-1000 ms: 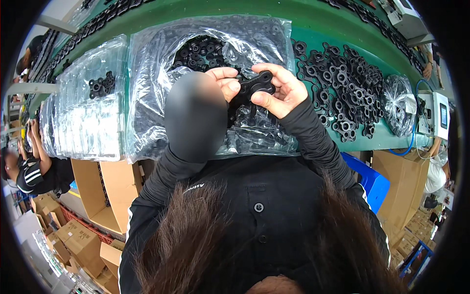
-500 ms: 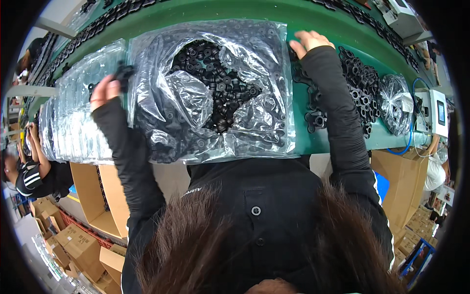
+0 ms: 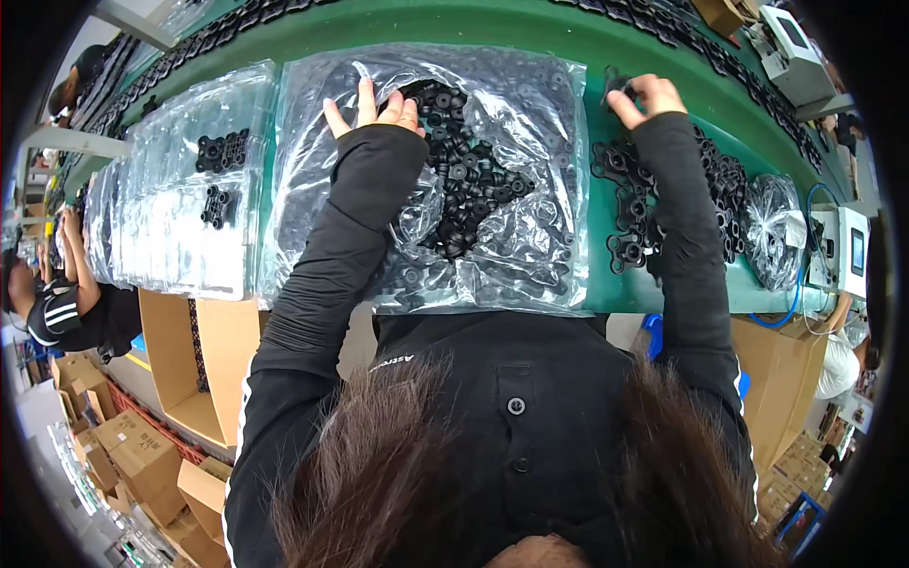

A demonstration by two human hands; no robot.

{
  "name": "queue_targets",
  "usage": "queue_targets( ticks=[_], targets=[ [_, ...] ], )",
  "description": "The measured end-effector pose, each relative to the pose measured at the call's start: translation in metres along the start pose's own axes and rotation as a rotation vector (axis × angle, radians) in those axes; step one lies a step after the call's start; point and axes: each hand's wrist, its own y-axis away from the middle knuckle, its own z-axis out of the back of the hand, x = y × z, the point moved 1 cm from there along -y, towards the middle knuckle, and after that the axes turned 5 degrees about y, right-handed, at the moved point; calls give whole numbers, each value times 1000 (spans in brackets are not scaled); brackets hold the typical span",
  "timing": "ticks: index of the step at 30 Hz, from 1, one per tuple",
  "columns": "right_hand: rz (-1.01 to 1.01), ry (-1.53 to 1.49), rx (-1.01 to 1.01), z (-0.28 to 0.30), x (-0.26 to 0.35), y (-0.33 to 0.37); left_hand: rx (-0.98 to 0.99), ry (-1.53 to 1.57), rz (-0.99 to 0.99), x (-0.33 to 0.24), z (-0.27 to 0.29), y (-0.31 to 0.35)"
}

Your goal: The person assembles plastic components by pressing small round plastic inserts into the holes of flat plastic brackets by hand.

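My left hand (image 3: 377, 112) is open, fingers spread, above the upper left part of a clear plastic bag (image 3: 312, 180). Through the bag's torn opening show many small black round caps (image 3: 459, 180); the hand hides some of them. At the right, my right hand (image 3: 653, 97) pinches a black ringed piece (image 3: 617, 85), partly blurred, above the green work surface. Just below that hand lies a pile of black multi-ringed pieces (image 3: 625, 204). On the clear plastic trays (image 3: 180, 175) to the left rest a few black ringed pieces (image 3: 222, 151).
Beyond the green bench (image 3: 492, 30) runs a line of black parts (image 3: 701, 52). A tied clear bag of parts (image 3: 775, 227) and a white device with a screen (image 3: 843, 246) stand at the right. Open cardboard boxes (image 3: 232, 364) sit below the bench; other people work at both sides.
My left hand has left the trays, where black pieces now lie, and moved right over the bag. My right hand has shifted slightly right and now shows a black piece between its fingers.
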Motion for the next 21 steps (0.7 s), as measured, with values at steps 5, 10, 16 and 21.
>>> queue_targets(
  ticks=[5,10,16,21],
  targets=[
    [-58,-1188,-102,10,30,49,162,66,16,-13,19,-8],
    [63,-1811,330,-22,45,82,14,563,1,-22,44,3],
    [-75,-1777,211,-26,91,89,24,1875,303,-46,73,28],
    [5,-1586,213,-27,108,90,232,2066,514,-57,74,43]
  ],
)
